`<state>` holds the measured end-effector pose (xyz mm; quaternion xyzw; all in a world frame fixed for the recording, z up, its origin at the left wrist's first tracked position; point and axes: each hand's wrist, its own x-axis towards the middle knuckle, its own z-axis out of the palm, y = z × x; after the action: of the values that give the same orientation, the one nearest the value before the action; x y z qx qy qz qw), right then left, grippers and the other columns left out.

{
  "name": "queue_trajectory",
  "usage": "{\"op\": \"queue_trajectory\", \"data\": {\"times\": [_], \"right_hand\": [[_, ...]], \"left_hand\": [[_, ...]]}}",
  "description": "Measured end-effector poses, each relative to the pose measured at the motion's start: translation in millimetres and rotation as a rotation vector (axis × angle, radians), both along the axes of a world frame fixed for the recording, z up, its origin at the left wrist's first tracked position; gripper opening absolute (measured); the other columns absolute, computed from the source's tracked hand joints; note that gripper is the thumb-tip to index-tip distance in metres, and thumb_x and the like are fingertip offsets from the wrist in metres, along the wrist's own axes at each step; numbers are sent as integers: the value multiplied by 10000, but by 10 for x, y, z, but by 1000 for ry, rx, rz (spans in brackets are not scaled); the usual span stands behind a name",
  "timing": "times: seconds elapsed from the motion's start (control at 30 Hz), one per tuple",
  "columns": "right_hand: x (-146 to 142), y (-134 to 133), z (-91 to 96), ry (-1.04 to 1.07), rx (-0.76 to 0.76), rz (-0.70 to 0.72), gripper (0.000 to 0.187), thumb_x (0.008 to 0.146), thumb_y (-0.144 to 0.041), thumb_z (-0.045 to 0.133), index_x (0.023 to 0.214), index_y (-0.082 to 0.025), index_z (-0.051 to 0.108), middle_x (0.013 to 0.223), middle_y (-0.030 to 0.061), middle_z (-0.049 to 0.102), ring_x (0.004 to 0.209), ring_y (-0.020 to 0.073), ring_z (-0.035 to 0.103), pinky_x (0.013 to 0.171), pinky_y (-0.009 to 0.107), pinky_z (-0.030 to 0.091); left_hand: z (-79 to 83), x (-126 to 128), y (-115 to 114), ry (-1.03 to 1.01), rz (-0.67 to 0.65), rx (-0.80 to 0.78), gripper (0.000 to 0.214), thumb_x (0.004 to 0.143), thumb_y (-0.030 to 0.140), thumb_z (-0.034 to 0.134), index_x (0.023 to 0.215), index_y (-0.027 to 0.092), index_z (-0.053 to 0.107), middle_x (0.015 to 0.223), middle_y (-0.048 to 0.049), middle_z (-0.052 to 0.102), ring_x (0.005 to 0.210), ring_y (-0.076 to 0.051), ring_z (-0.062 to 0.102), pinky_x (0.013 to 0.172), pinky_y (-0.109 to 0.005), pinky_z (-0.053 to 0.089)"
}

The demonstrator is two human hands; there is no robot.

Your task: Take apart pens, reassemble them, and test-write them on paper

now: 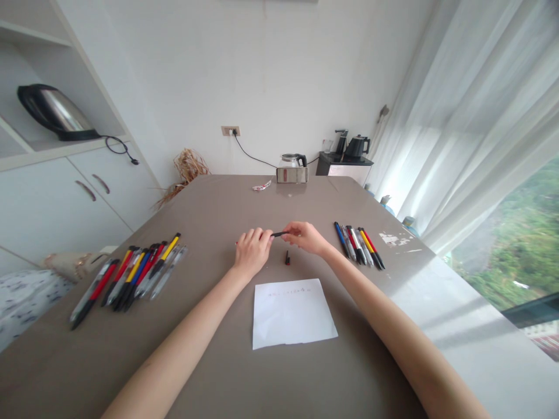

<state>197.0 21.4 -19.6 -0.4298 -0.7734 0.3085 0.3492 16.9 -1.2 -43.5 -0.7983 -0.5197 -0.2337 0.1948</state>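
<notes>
My left hand (253, 251) is wrapped round a dark pen (278, 234) held level above the table. A bit of red shows beyond its left side; most of that part is hidden. The fingers of my right hand (303, 237) pinch the pen's other end. A small black piece with a red end (287, 258), perhaps a pen cap, is just below the hands. Nearer to me, a white sheet of paper (293, 317) bears faint reddish writing along its top.
Several pens (131, 276) lie on the left of the brown table (209, 361), and more pens (358, 245) on the right. A glass kettle on a metal base (292, 173) stands at the far edge, beside a crumpled wrapper (262, 186). White curtains (419, 105) hang on the right.
</notes>
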Motion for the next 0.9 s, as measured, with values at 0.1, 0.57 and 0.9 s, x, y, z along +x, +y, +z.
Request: {"op": "queue_trajectory", "data": {"times": [0.1,0.57,0.9], "right_hand": [[4,10,-10,-12,-49,-18,337,755,-431,463,674,-134,600,582,10,572,518,93,514,489,199,372],[30,-2,23,24,41,1,274,691,-354,566,874,-152,593,731,20,602,623,106,519,511,197,378],[13,-13,10,-65,-7,-18,408,772,-466,415,608,-133,585,540,-5,529,482,79,428,480,199,317]], "left_hand": [[-27,-7,17,-21,-42,1,305,867,364,287,1027,195,484,904,-80,561,835,-209,477,700,-328,319],[-11,6,-23,35,31,13,281,870,321,279,1036,234,489,851,-76,554,817,-209,483,666,-323,324],[-28,3,-20,-26,-17,-8,288,873,351,272,966,210,506,883,-68,575,833,-194,501,687,-306,346]]}}
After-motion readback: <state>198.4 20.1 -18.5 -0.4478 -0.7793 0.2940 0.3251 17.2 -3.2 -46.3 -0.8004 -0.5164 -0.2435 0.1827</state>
